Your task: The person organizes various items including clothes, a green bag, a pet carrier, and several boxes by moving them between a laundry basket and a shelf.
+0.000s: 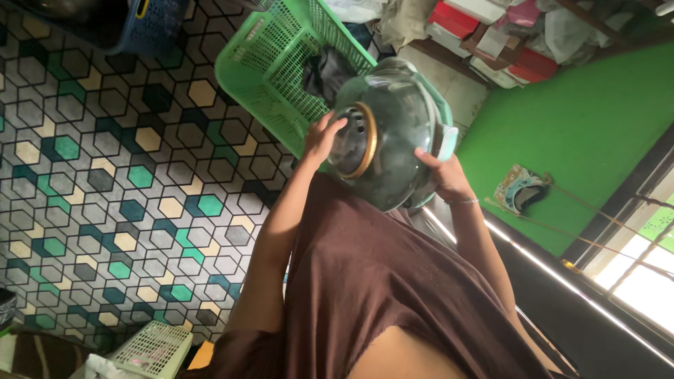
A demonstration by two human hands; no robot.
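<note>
Two hands are holding up a big green bowl (393,133). Left hand (321,137) is gripping its gold bottom ring at nine o'clock, right hand (444,175) clasping the rim at four o'clock. Green basket (270,67) is sitting behind it.

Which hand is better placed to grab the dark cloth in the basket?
Probably left: the left hand rests on the cooker nearest the cloth; the right hand grips the far side.

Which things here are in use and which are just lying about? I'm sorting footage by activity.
In hand: round green appliance, held by left hand and right hand.
Lying about: green basket, dark cloth in it, blue basket, white basket, red boxes.
</note>
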